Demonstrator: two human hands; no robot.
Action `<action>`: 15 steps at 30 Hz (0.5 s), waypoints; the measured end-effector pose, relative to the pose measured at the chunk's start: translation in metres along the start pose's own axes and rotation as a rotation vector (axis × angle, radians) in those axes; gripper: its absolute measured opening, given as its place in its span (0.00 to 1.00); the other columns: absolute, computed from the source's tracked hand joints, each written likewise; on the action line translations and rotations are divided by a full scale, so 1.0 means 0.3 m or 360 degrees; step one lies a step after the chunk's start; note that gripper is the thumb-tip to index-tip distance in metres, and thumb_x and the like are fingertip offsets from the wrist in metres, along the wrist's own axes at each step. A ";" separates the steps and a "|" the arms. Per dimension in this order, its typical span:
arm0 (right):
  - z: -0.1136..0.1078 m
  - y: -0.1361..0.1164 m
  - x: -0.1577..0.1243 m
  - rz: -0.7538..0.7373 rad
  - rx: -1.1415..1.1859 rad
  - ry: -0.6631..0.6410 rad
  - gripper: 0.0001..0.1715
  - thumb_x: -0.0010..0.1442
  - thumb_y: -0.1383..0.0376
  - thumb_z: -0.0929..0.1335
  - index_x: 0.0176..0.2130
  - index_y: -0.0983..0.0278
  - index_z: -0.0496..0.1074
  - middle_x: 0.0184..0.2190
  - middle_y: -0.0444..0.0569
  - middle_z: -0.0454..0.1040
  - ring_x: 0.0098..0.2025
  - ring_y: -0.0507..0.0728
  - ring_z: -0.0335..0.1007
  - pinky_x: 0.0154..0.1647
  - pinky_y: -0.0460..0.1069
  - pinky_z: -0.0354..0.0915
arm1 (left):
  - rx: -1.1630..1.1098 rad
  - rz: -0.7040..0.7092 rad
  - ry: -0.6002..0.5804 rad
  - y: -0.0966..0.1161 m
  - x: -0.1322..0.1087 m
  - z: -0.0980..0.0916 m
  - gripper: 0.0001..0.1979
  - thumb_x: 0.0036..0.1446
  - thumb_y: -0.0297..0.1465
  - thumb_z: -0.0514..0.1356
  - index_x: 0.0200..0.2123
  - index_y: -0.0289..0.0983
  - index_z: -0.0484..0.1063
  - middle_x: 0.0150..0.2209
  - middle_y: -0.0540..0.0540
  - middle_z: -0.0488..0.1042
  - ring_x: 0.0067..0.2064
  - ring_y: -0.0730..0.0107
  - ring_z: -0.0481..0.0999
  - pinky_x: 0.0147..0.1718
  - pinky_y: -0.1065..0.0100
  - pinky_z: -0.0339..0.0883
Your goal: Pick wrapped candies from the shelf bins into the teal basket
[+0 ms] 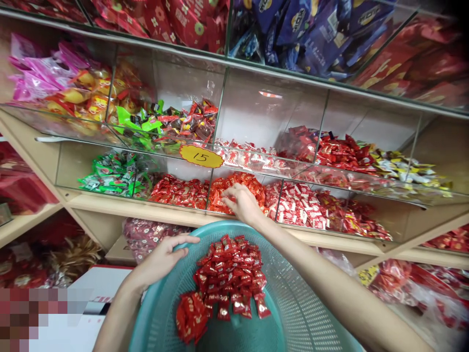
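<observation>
A large green plastic basket (146, 313) with perforated walls is in front of me. My left hand (166, 256) grips its left rim, fingers over the edge. Inside lies a pile of small dark-red wrapped candies (234, 274), with a larger red packet (191, 317) at its lower left. My right hand (242, 203) reaches over the basket into a clear shelf compartment of orange-red wrapped candies (252, 182). Its fingers are stretched out and apart just over these candies, touching or nearly touching them. No candy shows in that hand.
Clear dividers split the shelves into bins. Beside my right hand are red candies (179, 190) and red-and-white candies (302, 205). A yellow tag (201, 156) marked 15 hangs above. The wooden shelf edge (154, 210) runs behind the basket; a white box (106, 283) stands at left.
</observation>
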State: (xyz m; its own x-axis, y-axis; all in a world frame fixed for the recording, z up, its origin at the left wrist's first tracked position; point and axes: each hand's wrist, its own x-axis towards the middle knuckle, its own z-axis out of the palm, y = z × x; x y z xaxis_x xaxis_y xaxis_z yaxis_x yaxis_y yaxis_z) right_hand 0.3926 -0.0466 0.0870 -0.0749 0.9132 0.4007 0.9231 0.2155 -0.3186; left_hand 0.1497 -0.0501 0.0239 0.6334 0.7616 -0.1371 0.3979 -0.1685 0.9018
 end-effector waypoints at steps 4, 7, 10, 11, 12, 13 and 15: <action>0.024 0.067 0.079 -0.0210 -0.0212 -0.0165 0.12 0.60 0.67 0.65 0.43 0.61 0.75 0.36 0.50 0.67 0.41 0.56 0.61 0.43 0.49 0.57 | -0.0030 -0.0020 -0.0003 0.011 -0.006 -0.001 0.22 0.51 0.36 0.54 0.48 0.34 0.71 0.55 0.43 0.68 0.56 0.62 0.65 0.58 0.64 0.51; 0.046 0.068 0.099 -0.0400 -0.0312 -0.0269 0.14 0.61 0.67 0.64 0.45 0.59 0.75 0.37 0.50 0.67 0.41 0.56 0.60 0.42 0.49 0.56 | -0.0004 -0.0001 0.0002 0.014 -0.004 -0.002 0.22 0.51 0.36 0.54 0.48 0.35 0.72 0.54 0.44 0.69 0.57 0.62 0.64 0.59 0.65 0.51; 0.058 0.054 0.112 -0.0492 -0.0358 -0.0338 0.15 0.62 0.66 0.63 0.45 0.58 0.75 0.38 0.50 0.66 0.40 0.56 0.59 0.41 0.49 0.56 | 0.0009 0.0006 0.0005 0.009 -0.001 -0.002 0.22 0.51 0.36 0.55 0.48 0.35 0.72 0.54 0.44 0.69 0.56 0.63 0.64 0.58 0.65 0.51; 0.059 0.050 0.116 -0.0502 -0.0369 -0.0358 0.14 0.62 0.65 0.63 0.45 0.58 0.74 0.38 0.50 0.66 0.40 0.56 0.59 0.42 0.49 0.56 | 0.0010 0.0006 0.0006 0.006 0.000 -0.002 0.22 0.51 0.36 0.55 0.48 0.35 0.72 0.54 0.44 0.69 0.56 0.63 0.65 0.58 0.65 0.51; 0.059 0.046 0.121 -0.0505 -0.0383 -0.0378 0.14 0.62 0.65 0.63 0.45 0.59 0.74 0.38 0.50 0.66 0.41 0.56 0.59 0.42 0.49 0.56 | 0.0009 0.0008 0.0007 0.004 0.000 -0.002 0.22 0.51 0.35 0.55 0.48 0.35 0.72 0.54 0.44 0.69 0.56 0.63 0.65 0.58 0.65 0.51; 0.059 0.043 0.124 -0.0504 -0.0403 -0.0400 0.14 0.62 0.65 0.63 0.45 0.59 0.75 0.38 0.51 0.66 0.41 0.56 0.59 0.43 0.50 0.56 | 0.0008 0.0011 0.0008 0.002 0.001 -0.002 0.21 0.51 0.35 0.55 0.48 0.35 0.72 0.54 0.44 0.69 0.56 0.63 0.65 0.58 0.64 0.51; 0.056 0.039 0.129 -0.0496 -0.0449 -0.0440 0.13 0.62 0.65 0.63 0.43 0.60 0.75 0.39 0.51 0.65 0.43 0.56 0.59 0.44 0.50 0.56 | 0.0002 0.0016 0.0007 0.001 0.000 -0.003 0.21 0.51 0.35 0.55 0.48 0.35 0.72 0.54 0.44 0.69 0.56 0.63 0.65 0.58 0.64 0.51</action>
State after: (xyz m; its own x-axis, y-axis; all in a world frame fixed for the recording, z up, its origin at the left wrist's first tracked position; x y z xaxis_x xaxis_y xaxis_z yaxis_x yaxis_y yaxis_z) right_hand 0.3942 -0.0029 0.0845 -0.4252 0.8860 0.1852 0.9041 0.4255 0.0398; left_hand 0.1494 -0.0495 0.0245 0.6344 0.7626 -0.1265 0.3926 -0.1769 0.9025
